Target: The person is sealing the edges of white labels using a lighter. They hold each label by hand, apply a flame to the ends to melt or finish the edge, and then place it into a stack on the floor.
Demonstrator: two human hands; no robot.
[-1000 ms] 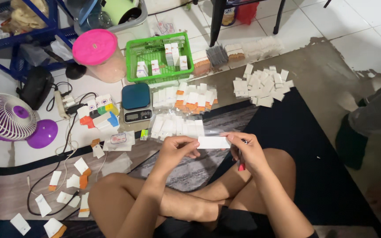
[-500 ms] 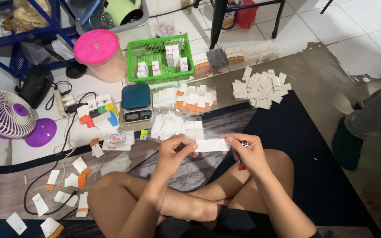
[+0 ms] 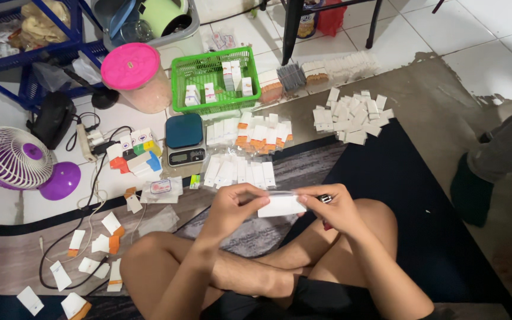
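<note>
white packet point(image 3: 281, 205) | long axis left-right, level | left hand point(image 3: 232, 208) + right hand point(image 3: 334, 208) pinch ends

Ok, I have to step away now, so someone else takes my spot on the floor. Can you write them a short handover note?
Left hand pinches the left end of a small clear bag with a white box inside; right hand holds its right end.
Bagged boxes lie in rows before the knees, by the scale.
More white boxes sit in a pile to the right and in the green basket.
Done: the bagged rows. Left: it seems the loose boxes.
</note>
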